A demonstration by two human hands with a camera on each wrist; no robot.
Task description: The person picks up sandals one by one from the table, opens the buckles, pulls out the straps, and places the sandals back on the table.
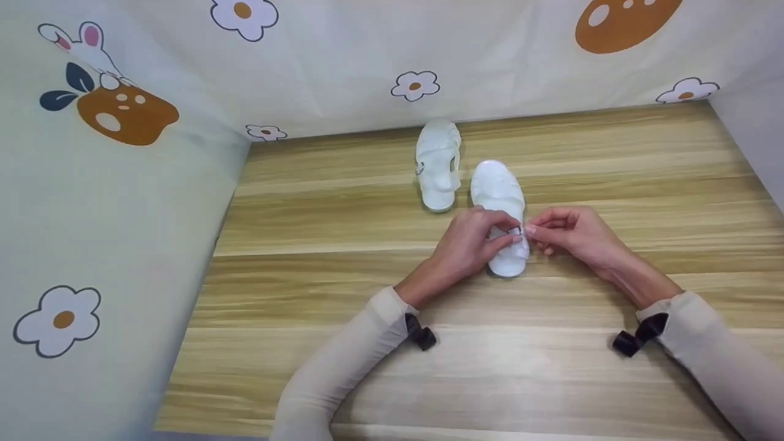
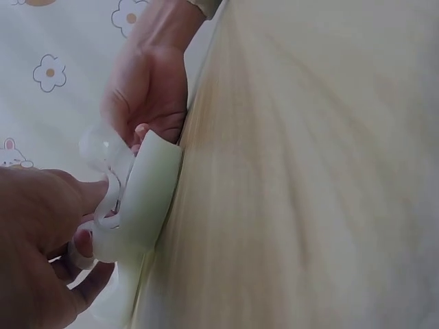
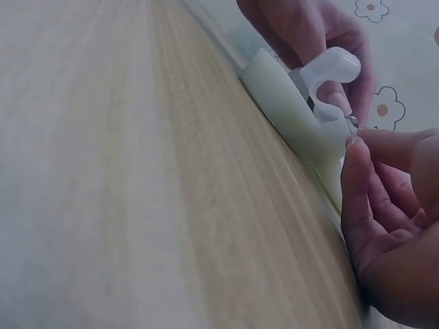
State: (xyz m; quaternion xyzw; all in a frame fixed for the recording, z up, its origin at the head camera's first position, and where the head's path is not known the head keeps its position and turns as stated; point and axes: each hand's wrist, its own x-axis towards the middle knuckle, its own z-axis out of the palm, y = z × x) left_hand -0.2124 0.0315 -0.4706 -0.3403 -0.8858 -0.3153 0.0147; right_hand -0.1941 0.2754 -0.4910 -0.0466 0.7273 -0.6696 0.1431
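Backdrop sheet (image 1: 141, 214), pale, along the left side and back: printed with a rabbit (image 1: 92, 55), an orange-brown fruit with dark leaves (image 1: 127, 114) and outlined flowers (image 1: 61, 320).

Counter (image 1: 294, 294), light wood grain, running out from the foot of the backdrop sheet.

Left sleeve (image 1: 343, 355), cream, with a black wrist mount (image 1: 420, 332) at the cuff.

Far sandal (image 1: 438, 184), white: sole down, toe end close to the back of the backdrop sheet, a small buckle (image 1: 420, 168) on its left edge. Contact with the sheet cannot be told.

Left hand (image 1: 467, 242): reaching over the near sandal from its left; thumb and fingers bent about the strap, holding it, the gap between them narrow.

Near sandal (image 1: 499, 187), white: on the counter, just right of the far sandal and closer to the person, apart from it; sole down, toe end pointing away. Its curved strap (image 3: 335, 65) rises above the sole; a small metal fastener (image 3: 352, 123) shows at the side, between the two hands.

Right hand (image 1: 579, 237): at the sandal's right edge; thumb and forefinger pinched together on the strap at the fastener, remaining fingers curled below. Exact piece gripped: too small to tell.

Second black mount (image 1: 639, 335), at the right cuff.

Right sleeve (image 1: 710, 343), cream.
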